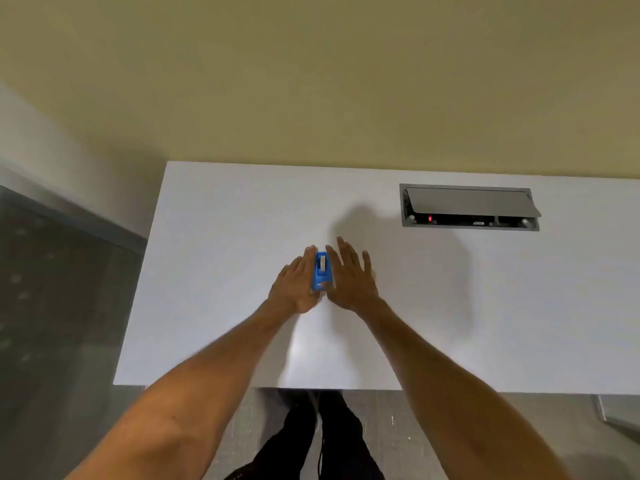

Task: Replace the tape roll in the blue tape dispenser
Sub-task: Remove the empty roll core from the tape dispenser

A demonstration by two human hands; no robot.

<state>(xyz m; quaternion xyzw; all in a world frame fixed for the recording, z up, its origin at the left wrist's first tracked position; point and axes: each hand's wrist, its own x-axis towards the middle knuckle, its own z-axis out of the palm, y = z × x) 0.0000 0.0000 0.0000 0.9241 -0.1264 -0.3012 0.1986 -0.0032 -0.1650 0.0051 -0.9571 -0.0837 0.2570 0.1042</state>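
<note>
A: Standing near the middle of the white surface (415,323), the blue tape dispenser (322,271) shows a pale tape roll (323,262) seated inside.

B: And the hands?

A: Left hand (294,289) and right hand (349,277) flank it, fingers extended, unclosed, touching or nearly touching its sides; nothing is gripped.

B: Risk?

A: Flat palms may squeeze unevenly, so the dispenser could skid or tip.

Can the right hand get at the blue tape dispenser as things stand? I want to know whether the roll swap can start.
Probably yes. The right hand lies open right beside the blue tape dispenser, with nothing between them; the left hand flanks its other side.
</note>
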